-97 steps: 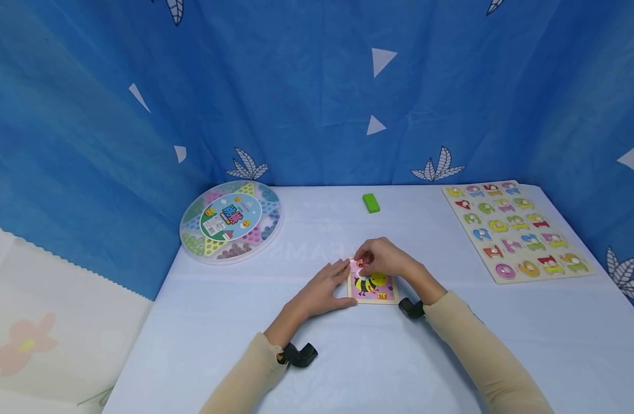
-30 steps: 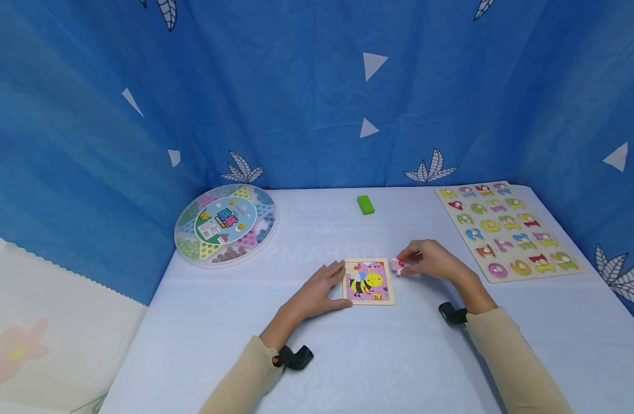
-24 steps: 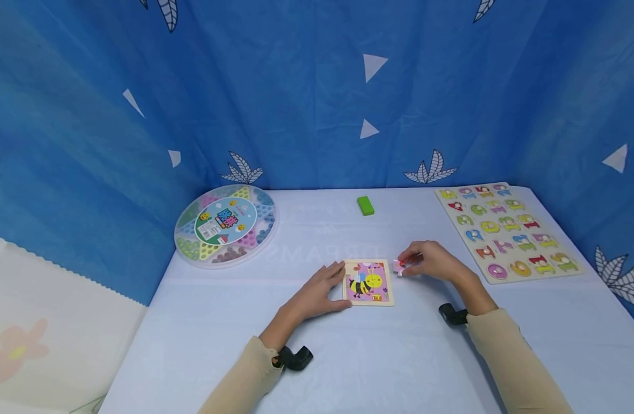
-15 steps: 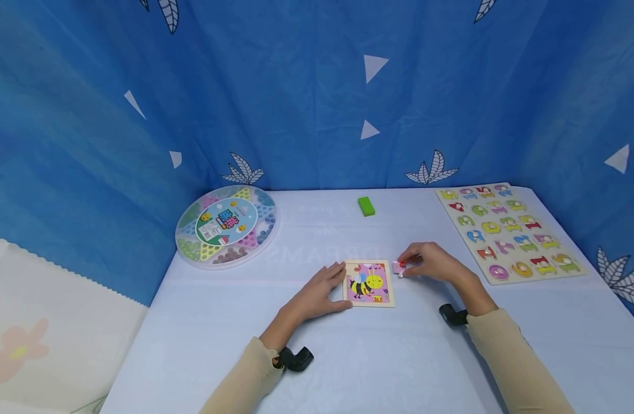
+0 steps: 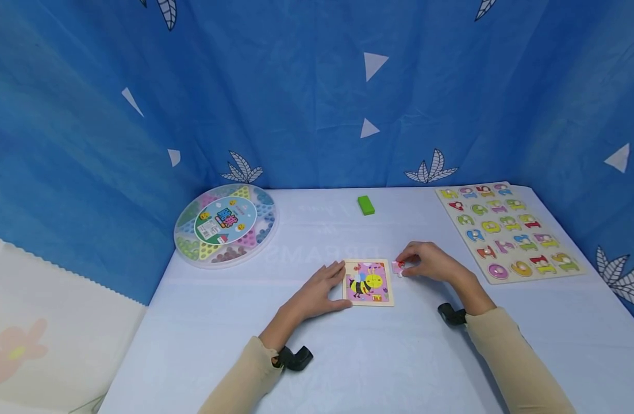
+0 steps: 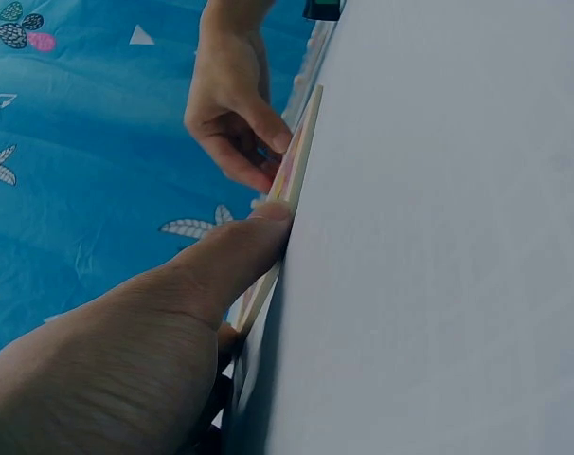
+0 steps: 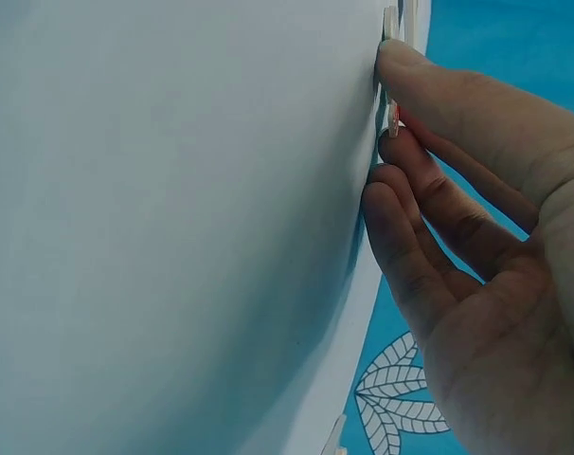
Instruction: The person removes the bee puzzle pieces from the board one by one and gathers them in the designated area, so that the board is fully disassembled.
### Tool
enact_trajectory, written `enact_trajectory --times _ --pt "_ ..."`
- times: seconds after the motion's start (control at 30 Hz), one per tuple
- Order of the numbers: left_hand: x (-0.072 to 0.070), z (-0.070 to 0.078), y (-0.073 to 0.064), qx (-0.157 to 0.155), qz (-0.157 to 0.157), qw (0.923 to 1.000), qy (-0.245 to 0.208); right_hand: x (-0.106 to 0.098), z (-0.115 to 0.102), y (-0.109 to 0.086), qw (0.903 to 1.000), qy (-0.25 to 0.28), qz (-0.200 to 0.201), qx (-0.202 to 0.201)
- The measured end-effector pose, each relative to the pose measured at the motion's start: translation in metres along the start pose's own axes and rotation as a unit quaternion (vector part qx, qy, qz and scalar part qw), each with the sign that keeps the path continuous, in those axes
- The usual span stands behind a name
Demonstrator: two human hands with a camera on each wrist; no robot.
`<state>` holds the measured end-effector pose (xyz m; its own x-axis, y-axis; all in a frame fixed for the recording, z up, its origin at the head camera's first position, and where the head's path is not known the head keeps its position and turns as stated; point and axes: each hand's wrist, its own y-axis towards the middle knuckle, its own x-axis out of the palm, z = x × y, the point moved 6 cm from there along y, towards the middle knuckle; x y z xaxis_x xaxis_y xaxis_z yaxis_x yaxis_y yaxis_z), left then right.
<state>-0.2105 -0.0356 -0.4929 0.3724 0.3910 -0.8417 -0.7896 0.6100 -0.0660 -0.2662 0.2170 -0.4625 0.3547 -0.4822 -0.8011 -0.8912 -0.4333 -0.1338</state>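
Observation:
A small square wooden jigsaw puzzle with a yellow and black bee lies on the table, bare wood showing in its upper left part. My left hand rests against its left side, fingers extended at the upper left edge and thumb near the lower left corner. In the left wrist view that thumb touches the pale rim. Just right of the puzzle, my right hand pinches a pink puzzle piece with red on it. Fingertips partly cover the piece, seen edge-on in the right wrist view.
A green block lies farther back. At the back left sits a round Chinese checkers set under a clear cover. A board of number pieces lies at the right. Blue curtains stand behind the white table.
Since the oldest frame my right hand has moved from the puzzle's upper left to its right side, holding the pink piece. In the last second both hands stay nearly still.

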Motion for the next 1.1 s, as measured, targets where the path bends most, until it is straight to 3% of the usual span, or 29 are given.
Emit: enact_trajectory --times 0.4,0.8,1.1 --pt "-0.001 0.001 0.001 0.001 0.001 1.0 0.0 -0.001 -0.003 0.001 0.9998 -0.018 -0.003 0.007" --pt "0.0 0.001 0.0 -0.008 -0.004 1.0 0.0 0.002 -0.005 0.0 0.9988 -0.002 -0.004 0.049" --pt "-0.001 0.001 0.0 -0.007 0.001 1.0 0.004 0.003 -0.021 0.004 0.9998 0.002 0.0 0.022"
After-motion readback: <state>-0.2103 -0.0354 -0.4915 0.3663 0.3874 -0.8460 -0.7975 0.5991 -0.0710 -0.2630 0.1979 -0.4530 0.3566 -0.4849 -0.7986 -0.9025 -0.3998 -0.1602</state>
